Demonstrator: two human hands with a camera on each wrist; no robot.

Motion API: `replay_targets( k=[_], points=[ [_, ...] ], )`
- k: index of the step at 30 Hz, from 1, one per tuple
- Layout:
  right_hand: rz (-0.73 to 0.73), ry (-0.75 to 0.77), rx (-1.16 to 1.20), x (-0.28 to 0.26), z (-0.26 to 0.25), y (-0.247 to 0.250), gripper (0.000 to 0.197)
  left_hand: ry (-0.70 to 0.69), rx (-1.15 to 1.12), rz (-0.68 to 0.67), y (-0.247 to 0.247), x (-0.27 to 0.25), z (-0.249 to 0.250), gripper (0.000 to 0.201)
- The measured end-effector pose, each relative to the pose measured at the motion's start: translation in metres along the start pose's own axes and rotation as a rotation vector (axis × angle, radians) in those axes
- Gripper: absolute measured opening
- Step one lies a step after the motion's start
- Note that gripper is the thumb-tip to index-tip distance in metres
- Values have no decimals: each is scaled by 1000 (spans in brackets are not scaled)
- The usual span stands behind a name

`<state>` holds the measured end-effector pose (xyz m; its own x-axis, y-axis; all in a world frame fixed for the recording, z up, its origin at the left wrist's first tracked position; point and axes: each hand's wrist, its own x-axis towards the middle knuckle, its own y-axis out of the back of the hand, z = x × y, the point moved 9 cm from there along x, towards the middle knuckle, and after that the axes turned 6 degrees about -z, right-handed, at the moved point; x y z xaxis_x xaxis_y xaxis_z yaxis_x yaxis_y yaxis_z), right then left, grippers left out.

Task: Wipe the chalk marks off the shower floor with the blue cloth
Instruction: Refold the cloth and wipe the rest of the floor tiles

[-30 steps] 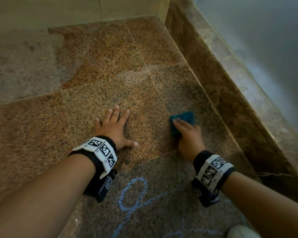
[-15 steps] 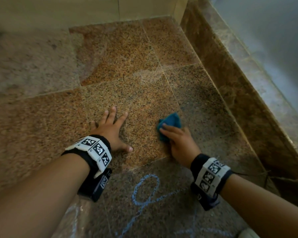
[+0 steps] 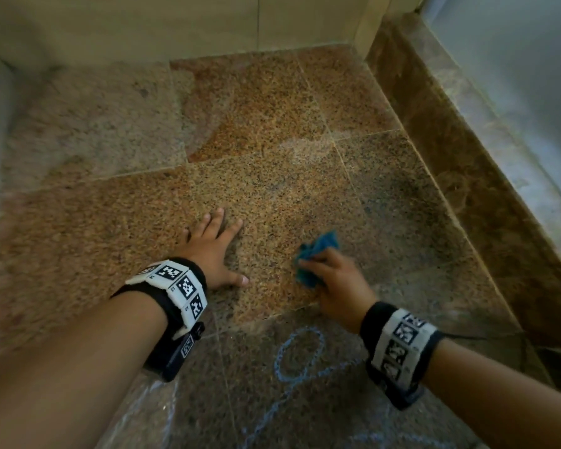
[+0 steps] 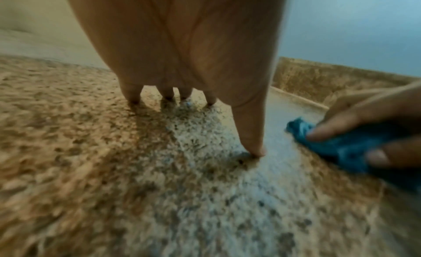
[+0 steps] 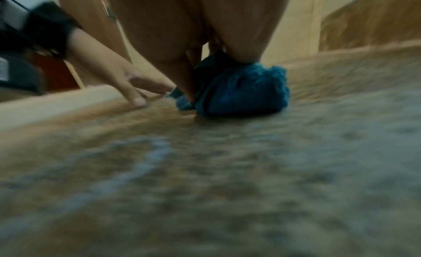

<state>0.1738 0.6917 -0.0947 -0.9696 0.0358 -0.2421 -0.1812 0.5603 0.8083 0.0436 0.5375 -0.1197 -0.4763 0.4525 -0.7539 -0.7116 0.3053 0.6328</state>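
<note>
Right hand (image 3: 339, 281) curled round a bunched blue terry cloth (image 3: 314, 257), pressing the wad flat against the speckled brown granite shower floor (image 3: 272, 196); cloth bulging out ahead of the fingers in the right wrist view (image 5: 246, 91). Left hand (image 3: 212, 251) spread wide and flat on the same tile, holding nothing, just beside the cloth on its left, thumb tip (image 4: 257, 151) close to the blue wad but apart from it.

Looped pale-blue chalk scribble (image 3: 300, 354) drawn on the darker tile nearer the body than the cloth, directly behind the right hand and across the grout line (image 3: 272, 315). Further faint strokes trailing from the loop toward the bottom edge of the head view, partly cut off. Loop running roughly fore and aft, toward and away from the cloth. A pale smeared patch (image 3: 305, 147) on the far side of the cloth, likely chalk residue, too blurred to be sure.

Right hand the nearer one to the scribble, already loaded. Coming move probably a pull of the cloth back toward the body, over the grout line and onto the loop. Left hand apparently only a brace. Brown marble kerb (image 3: 467, 176) well off to the cloth's right, no obstacle.
</note>
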Motion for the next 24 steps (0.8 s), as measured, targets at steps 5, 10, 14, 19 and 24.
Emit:
replay_targets(
  k=[5, 10, 14, 19, 24],
  points=[
    [-348, 188, 149, 8, -62, -25, 45, -47, -137, 87, 21, -22, -10, 91],
    [-98, 129, 197, 54, -72, 46, 36, -192, -359, 264, 58, -56, -16, 63],
    [-107, 134, 447, 79, -97, 73, 36, -276, -537, 307, 72, -79, -14, 54],
    [-161, 222, 608, 94, -130, 68, 33, -297, -716, 369, 80, -104, -23, 46],
    [-110, 250, 540, 95, -148, 62, 26, -190, -715, 458, 75, -118, -47, 24]
  ],
)
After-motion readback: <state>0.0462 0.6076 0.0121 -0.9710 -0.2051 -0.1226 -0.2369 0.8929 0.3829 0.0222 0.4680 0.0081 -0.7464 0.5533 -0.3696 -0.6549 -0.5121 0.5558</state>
